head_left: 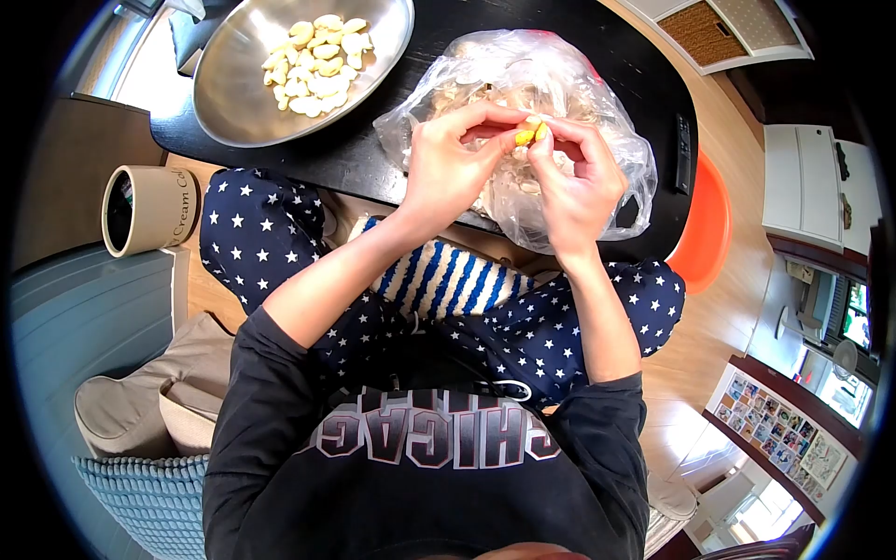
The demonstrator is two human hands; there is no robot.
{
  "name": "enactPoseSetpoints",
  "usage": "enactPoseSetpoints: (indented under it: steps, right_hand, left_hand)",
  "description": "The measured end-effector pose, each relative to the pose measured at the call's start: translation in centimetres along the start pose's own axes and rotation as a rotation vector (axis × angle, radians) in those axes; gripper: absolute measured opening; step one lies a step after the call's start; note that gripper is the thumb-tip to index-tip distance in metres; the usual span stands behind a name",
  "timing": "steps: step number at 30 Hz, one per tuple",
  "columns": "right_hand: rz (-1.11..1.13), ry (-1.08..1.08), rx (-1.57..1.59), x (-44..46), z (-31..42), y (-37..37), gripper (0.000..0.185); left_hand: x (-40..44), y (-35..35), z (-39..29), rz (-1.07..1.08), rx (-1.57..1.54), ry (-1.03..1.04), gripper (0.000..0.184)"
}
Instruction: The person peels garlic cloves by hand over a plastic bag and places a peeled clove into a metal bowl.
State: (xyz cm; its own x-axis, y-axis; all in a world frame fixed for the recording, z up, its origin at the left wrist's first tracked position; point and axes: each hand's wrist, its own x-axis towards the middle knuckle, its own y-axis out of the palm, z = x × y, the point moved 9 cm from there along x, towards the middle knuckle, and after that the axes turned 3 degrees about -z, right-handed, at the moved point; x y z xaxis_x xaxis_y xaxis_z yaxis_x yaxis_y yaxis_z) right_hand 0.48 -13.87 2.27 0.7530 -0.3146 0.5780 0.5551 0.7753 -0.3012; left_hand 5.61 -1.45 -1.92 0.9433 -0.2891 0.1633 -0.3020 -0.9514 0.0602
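step: peeling, we judge | our left hand [446, 170] and right hand [581, 193]: fingertips meeting, pinching a garlic clove [532, 122] over the plastic bag [523, 56] on the worktop [322, 166] | next: likely calls for light, steady finger pressure

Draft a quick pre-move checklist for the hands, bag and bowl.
1. Yellow piece secured: ok, pinched between the fingertips of both hands.
2. One hand free: not ok, left hand and right hand are both on it.
3. Piece's surface fully bare: cannot tell, too small.
4. Metal bowl has room: ok, pale pieces leave bare metal.
5. Remote clear of plastic bag: ok, apart.
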Motion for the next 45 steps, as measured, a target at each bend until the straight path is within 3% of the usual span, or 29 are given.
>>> enactPoseSetpoints:
  steps: [5, 9, 22, 28, 30, 33, 39, 45]
  right_hand:
    - [-0.021, 0.043, 0.028, -0.3, -0.6, 0.0, 0.013]
    - [-0.019, 0.124, 0.105, -0.2, -1.3, 0.1, 0.013]
    - [0.084, 0.002, 0.092, 0.3, 0.1, 0.7, 0.013]
    - [0.046, 0.028, 0.049, 0.5, -0.2, 0.3, 0.008]
    - [0.118, 0.243, 0.011, 0.2, -2.6, 0.6, 0.006]
    - [0.225, 0.278, -0.129, 0.3, -2.9, 1.1, 0.005]
    - [0.158, 0.074, -0.087, 0.8, -1.5, 0.9, 0.012]
    - [0.151, 0.12, 0.121, 1.0, -1.0, 0.8, 0.016]
  left_hand:
    - [-0.2, 0.1, 0.2, -0.01, -0.016, 0.005, 0.019]
    - [0.0, 0.1, 1.8, -0.048, -0.267, -0.14, 0.022]
    - [0.1, 0.6, 3.3, -0.021, -0.632, -0.377, 0.04]
    - [0.5, 0.6, 3.8, -0.021, -0.842, -0.398, 0.037]
    - [0.6, 0.7, 3.7, -0.007, -0.847, -0.401, 0.035]
    - [0.6, 1.1, 3.8, 0.038, -0.89, -0.397, 0.034]
    - [0.3, 1.6, 3.0, 0.106, -0.892, -0.387, 0.04]
    - [0.2, 2.0, 2.7, 0.159, -0.885, -0.368, 0.04]
